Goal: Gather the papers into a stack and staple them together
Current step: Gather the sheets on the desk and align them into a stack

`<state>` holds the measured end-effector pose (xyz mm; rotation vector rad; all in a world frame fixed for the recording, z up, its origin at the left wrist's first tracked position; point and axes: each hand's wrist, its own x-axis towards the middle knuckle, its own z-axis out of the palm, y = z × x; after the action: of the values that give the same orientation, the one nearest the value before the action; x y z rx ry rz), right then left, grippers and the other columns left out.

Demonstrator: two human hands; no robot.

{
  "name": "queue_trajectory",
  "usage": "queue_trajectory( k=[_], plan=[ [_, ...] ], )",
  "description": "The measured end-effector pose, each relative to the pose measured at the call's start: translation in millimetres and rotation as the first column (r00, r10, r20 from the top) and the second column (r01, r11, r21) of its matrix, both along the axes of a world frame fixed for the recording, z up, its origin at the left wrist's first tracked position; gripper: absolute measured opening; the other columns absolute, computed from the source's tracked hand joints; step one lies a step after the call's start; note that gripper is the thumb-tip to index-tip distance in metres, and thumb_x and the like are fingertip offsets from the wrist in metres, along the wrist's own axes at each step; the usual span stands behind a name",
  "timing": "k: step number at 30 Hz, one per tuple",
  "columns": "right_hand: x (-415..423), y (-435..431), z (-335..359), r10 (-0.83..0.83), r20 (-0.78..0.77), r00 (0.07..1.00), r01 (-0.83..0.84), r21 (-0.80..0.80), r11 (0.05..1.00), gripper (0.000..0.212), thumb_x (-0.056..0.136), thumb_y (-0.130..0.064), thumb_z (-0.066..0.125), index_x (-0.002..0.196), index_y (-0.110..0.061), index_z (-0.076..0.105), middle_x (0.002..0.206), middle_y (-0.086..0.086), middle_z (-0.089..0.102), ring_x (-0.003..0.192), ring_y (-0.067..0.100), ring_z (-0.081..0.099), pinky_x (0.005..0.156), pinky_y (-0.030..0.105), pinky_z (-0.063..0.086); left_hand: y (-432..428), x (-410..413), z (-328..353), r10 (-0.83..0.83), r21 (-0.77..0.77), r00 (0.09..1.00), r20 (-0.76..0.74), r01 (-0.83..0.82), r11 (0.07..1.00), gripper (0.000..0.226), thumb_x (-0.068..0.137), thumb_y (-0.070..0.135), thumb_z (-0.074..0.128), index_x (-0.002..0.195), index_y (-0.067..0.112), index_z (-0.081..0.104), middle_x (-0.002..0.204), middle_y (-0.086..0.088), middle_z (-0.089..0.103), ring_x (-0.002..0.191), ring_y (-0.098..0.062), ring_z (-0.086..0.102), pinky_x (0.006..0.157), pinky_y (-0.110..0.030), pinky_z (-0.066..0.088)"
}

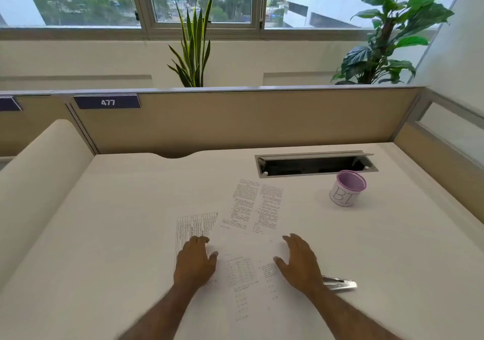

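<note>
Three printed white sheets lie spread on the white desk [104,222]. A two-column text sheet [255,205] lies farthest, a sheet with a table [195,226] is at the left, and a third sheet [243,279] is nearest me. My left hand [195,261] rests palm down on the table sheet, fingers slightly curled. My right hand [298,260] hovers or rests at the right edge of the near sheet, fingers spread, holding nothing. A silver stapler [339,283] lies on the desk just right of my right wrist, partly hidden by it.
A pink mesh cup with a white label [345,189] stands at the right rear. An open cable tray slot [314,165] is set into the desk behind it. Beige partition walls [235,122] enclose the desk at the back and right.
</note>
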<state>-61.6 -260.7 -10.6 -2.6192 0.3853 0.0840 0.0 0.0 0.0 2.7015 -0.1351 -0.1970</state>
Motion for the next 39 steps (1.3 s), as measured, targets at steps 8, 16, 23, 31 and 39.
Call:
queue_trajectory(
  k=[8, 16, 23, 31, 39],
  plan=[
    [4.7, 2.2, -26.6, 0.171, 0.001, 0.985, -0.170, 0.090, 0.981, 0.084, 0.079, -0.077, 0.028, 0.147, -0.028, 0.032, 0.161, -0.008, 0.007, 0.149, 0.011, 0.001, 0.118, 0.028, 0.000, -30.2, 48.0, 5.5, 0.151, -0.046, 0.979, -0.137, -0.158, 0.986, 0.055, 0.086, 0.043, 0.058, 0.133, 0.015, 0.048, 0.133, -0.008, 0.053, 0.125, -0.027, 0.048, 0.101, -0.044, 0.043],
    [3.6, 3.7, -45.2, 0.136, 0.091, 0.986, -0.144, 0.083, 0.986, 0.076, 0.079, -0.072, 0.030, 0.144, -0.033, 0.035, 0.156, -0.016, 0.003, 0.146, 0.005, 0.000, 0.118, 0.026, -0.004, -40.9, 72.9, 2.5, 0.309, -0.129, 0.908, -0.283, -0.356, 0.926, 0.065, 0.078, 0.050, 0.066, 0.129, 0.013, 0.052, 0.128, -0.009, 0.062, 0.120, -0.030, 0.055, 0.096, -0.043, 0.048],
    [4.1, 3.4, -46.8, 0.133, 0.089, 0.987, -0.141, 0.094, 0.986, 0.060, 0.089, -0.055, 0.047, 0.144, -0.033, 0.035, 0.156, -0.016, 0.004, 0.147, 0.005, 0.000, 0.118, 0.028, -0.004, -49.6, 84.6, 6.2, 0.269, -0.255, 0.888, -0.373, -0.377, 0.890, 0.040, 0.079, 0.040, 0.070, 0.103, 0.008, 0.066, 0.102, -0.008, 0.071, 0.086, -0.024, 0.064, 0.075, -0.032, 0.053],
    [2.4, -1.1, -48.5, 0.112, 0.105, 0.988, -0.131, 0.197, 0.972, 0.089, 0.074, -0.080, 0.032, 0.147, -0.031, 0.025, 0.158, -0.017, 0.006, 0.139, -0.014, -0.011, 0.121, 0.029, -0.002, -34.1, 79.8, 4.7, 0.113, -0.369, 0.954, -0.276, -0.214, 0.904, 0.027, 0.091, 0.015, 0.057, 0.115, 0.005, 0.059, 0.116, -0.012, 0.065, 0.093, -0.025, 0.060, 0.077, -0.036, 0.052],
    [9.6, 5.5, 6.8, -0.389, 0.021, 0.921, 0.292, 0.625, 0.725, 0.068, 0.080, -0.040, 0.071, 0.136, -0.014, 0.043, 0.135, 0.003, 0.053, 0.122, 0.019, 0.051, 0.104, 0.035, 0.041, -8.4, 25.5, 14.7, 0.121, -0.636, 0.952, -0.282, -0.280, 0.719, 0.022, 0.094, 0.011, 0.054, 0.114, 0.015, 0.063, 0.103, 0.005, 0.069, 0.098, -0.018, 0.067, 0.076, -0.025, 0.054]
  ],
)
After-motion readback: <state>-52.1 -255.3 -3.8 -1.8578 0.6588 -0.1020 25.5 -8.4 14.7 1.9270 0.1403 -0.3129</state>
